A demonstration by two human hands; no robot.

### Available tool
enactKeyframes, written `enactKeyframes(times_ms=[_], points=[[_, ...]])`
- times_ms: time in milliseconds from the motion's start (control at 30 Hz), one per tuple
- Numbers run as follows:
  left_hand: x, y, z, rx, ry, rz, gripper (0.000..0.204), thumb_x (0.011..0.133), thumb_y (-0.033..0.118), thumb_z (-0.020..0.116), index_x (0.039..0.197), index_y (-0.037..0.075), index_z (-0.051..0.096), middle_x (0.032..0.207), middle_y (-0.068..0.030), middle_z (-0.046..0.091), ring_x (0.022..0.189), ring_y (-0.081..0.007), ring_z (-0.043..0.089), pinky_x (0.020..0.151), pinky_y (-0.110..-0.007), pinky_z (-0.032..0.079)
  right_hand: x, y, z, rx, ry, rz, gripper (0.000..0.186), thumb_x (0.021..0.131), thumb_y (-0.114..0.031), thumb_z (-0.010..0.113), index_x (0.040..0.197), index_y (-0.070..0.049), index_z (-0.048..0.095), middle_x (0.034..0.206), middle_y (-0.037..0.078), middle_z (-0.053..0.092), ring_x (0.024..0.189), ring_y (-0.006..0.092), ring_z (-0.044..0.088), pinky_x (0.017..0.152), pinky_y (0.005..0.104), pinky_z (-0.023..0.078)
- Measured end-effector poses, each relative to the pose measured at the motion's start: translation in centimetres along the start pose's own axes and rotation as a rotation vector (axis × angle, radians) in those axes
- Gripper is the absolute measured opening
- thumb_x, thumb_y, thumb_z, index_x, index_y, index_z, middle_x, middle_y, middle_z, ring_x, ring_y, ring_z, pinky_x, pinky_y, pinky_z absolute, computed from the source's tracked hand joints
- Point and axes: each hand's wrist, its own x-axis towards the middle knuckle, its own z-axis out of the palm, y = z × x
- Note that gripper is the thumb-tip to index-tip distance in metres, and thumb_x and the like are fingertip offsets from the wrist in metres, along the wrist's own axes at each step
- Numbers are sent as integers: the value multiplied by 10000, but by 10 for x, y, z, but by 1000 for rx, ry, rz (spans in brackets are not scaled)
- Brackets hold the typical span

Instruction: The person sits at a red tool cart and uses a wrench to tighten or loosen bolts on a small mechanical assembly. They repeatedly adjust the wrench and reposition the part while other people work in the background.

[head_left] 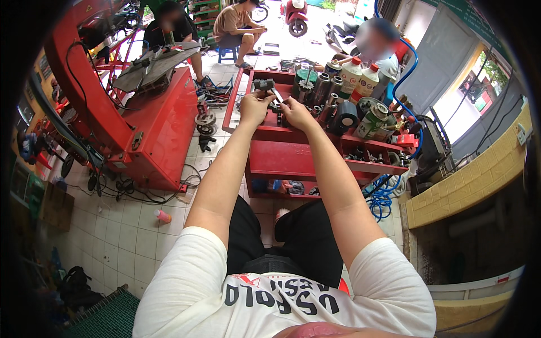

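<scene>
Both my arms reach forward over a red tool cart (282, 157). My left hand (255, 108) is closed around a small dark grey metal part (263, 84), whose blocky end sticks up past the fingers. In my right hand (297, 114) is a slim, pale flat strip (278, 95), pinched between the fingers. Its far end is close to the metal part; whether they touch I cannot tell. Right beside my right hand stand dark metal sockets (322, 88) and a green can (304, 80) with tools in it.
White and red bottles (366, 82) and a green-white spray can (372, 121) crowd the cart's right side. A blue air hose (416, 67) hangs there. To the left stands a red machine (160, 129), with cables on the tiled floor. Several people sit beyond; a red scooter (295, 16) is outside.
</scene>
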Motion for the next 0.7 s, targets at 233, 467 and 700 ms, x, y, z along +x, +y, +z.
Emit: enactKeyframes(times_ms=[233,467,700], points=[[-1,-2,-8,41,18,-13,120,891,140,834,984,69,808,801,-24,762,669,-78,650,609,-273,498,-5,-9,8,126,64,-88,373,951,-211,706,1234,0,584,1022,174,728,898,255,707,813,384,558],[-1,-5,-11,39,32,-25,121,882,164,834,974,86,820,785,-50,766,657,-109,666,618,-302,503,-11,-16,7,77,33,-141,373,982,-243,702,1241,1,591,1033,177,737,939,249,721,825,384,561],[-2,1,-2,33,4,-15,137,891,143,840,1001,69,807,794,-12,745,674,-61,633,599,-254,489,-4,-4,0,48,-17,-52,476,948,-274,707,1296,16,559,1106,237,736,1021,354,728,894,429,554]])
